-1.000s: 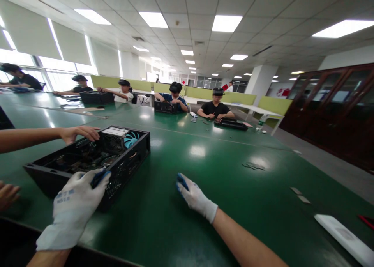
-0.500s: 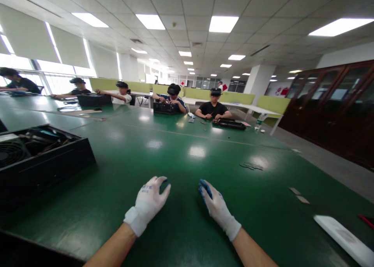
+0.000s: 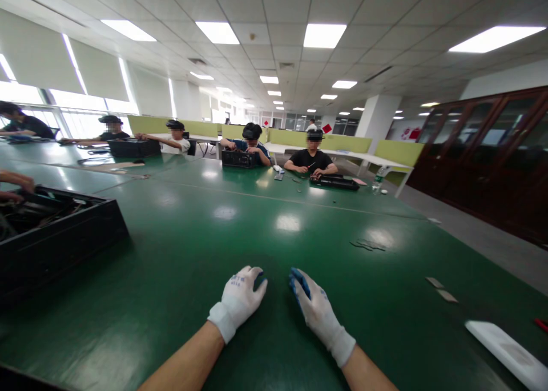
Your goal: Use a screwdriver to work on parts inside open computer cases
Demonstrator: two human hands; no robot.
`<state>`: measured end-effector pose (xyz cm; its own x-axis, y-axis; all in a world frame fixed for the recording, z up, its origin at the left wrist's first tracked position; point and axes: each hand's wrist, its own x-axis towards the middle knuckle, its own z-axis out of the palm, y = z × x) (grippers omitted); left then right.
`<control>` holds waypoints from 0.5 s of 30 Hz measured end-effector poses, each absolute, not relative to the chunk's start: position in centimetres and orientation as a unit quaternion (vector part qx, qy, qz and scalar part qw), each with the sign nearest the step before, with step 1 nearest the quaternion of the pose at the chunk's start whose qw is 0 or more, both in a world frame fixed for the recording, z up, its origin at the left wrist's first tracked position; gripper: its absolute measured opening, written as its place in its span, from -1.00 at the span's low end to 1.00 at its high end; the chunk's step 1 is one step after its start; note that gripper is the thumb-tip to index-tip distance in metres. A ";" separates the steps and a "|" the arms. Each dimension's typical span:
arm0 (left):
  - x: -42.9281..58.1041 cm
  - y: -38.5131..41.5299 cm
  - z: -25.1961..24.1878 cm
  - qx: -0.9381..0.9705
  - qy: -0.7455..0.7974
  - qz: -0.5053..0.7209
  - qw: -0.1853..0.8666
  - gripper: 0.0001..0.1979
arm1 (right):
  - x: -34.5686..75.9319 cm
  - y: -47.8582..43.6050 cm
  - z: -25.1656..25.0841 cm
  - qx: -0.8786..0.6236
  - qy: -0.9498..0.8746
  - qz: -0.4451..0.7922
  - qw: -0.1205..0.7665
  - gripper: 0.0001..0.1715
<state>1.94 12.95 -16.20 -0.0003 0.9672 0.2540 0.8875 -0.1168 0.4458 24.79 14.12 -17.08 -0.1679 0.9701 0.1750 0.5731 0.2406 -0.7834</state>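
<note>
**My left hand point(image 3: 242, 295) and right hand point(image 3: 317, 306) loose, computer case point(image 3: 81, 234) off to my left**

I have both hands in front of me in white gloves with blue palms, near each other but apart. The fingers of each are gently curled, thumb away from them, and I see nothing in either grasp. Whether they touch the green table point(image 3: 192, 231) under them, I can't tell.

To the right, near the table's edge, lies a long white object point(image 3: 505, 348). The black computer case sits on the table well left of my hands, its top uncovered, cut off by the edge of my view; a co-worker's hand point(image 3: 23, 182) reaches in over it. Farther right are two small flat pieces point(image 3: 447, 295), and beyond them some thin dark strips point(image 3: 368, 245).

Across the table a person in a black shirt point(image 3: 314, 160) works beside a low black panel point(image 3: 336, 181), with a clear bottle point(image 3: 378, 181) to one side. Left of that person, another bends over a black box point(image 3: 237, 158). Behind them stand green partitions point(image 3: 349, 144), and a dark wooden cabinet point(image 3: 475, 145) on the right.
</note>
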 end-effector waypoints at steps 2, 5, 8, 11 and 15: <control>1.7 12.8 -16.4 0.705 0.658 0.253 0.076 -0.60 | 24.9 14.2 -17.3 -0.537 -0.715 0.279 0.351 -0.14; 1.6 12.7 -16.6 0.709 0.654 0.253 0.073 -0.61 | 24.9 14.2 -17.3 -0.537 -0.716 0.280 0.347 -0.11; 1.5 12.6 -16.6 0.713 0.650 0.253 0.071 -0.62 | 24.9 14.1 -17.0 -0.546 -0.710 0.288 0.337 -0.06; 1.5 12.5 -16.5 0.714 0.649 0.252 0.069 -0.62 | 24.8 14.0 -16.7 -0.546 -0.714 0.289 0.330 -0.03; 1.6 12.5 -16.2 0.719 0.646 0.247 0.069 -0.62 | 24.9 14.1 -16.9 -0.547 -0.712 0.288 0.332 -0.04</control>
<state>1.56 12.47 -16.23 0.0425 0.9628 0.2669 0.8949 -0.1555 0.4183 24.86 14.06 -16.92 -0.1812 0.9707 0.1575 0.5879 0.2353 -0.7740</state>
